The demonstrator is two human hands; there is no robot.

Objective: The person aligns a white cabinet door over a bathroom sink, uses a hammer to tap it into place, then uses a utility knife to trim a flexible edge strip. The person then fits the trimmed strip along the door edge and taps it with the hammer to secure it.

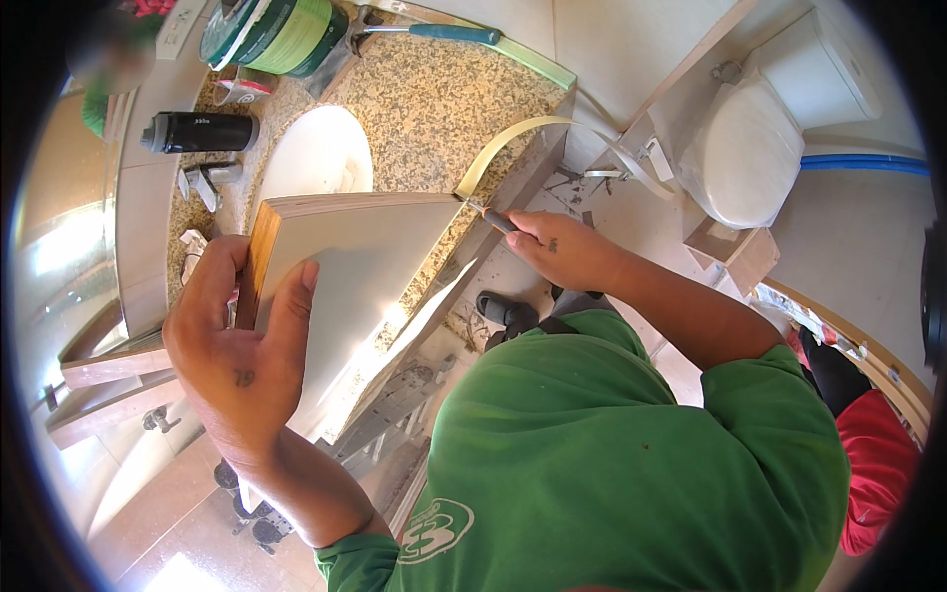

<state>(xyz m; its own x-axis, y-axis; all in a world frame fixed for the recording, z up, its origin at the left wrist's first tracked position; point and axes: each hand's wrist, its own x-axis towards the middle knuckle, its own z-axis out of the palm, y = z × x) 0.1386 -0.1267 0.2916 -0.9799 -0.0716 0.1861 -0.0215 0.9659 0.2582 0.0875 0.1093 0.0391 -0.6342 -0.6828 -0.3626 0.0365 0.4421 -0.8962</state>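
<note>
My left hand (242,340) grips a white-faced plywood panel (345,257) at its left edge, thumb on the face and fingers curled around behind. The panel stands tilted over the speckled stone countertop (449,94), its layered edge showing on top. At the panel's far right corner, my right hand (554,245) is closed around a small hand tool (499,221) with a dark handle and narrow metal end. The tool's tip meets the corner; its exact kind is unclear. From that same corner a thin cream edging strip (538,122) arches away to the right.
A white basin (318,153) is set in the counter. Around it are a black bottle (205,132), a green bucket (281,37) and a teal-handled hammer (449,33). A toilet (755,138) and an open wooden box (732,247) stand right. Someone in red (876,464) is at the right.
</note>
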